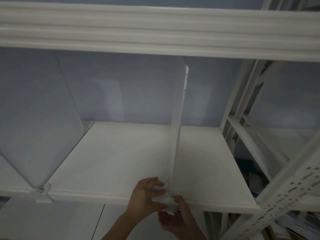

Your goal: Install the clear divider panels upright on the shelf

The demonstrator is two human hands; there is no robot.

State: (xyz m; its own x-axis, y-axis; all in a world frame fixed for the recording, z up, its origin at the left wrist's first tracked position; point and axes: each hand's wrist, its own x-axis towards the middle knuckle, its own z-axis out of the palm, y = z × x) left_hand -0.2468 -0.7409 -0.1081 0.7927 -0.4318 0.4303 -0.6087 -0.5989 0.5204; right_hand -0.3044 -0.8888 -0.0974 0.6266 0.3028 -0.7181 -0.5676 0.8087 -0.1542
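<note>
A clear divider panel [179, 108] stands upright on the white shelf [121, 158], seen edge-on, right of centre. Its white clip base [168, 204] sits on the shelf's front lip. My left hand [145, 194] grips the clip and the panel's foot from the left. From below and to the right, my right hand [180, 217] holds the same clip. A second clear divider panel [39, 129] stands upright at the far left, with its own clip [42, 193] on the front edge.
The shelf above [155, 32] hangs low over the panels. White perforated rack uprights [280, 193] and braces stand at the right. A lower shelf surface [52, 220] shows beneath the front lip.
</note>
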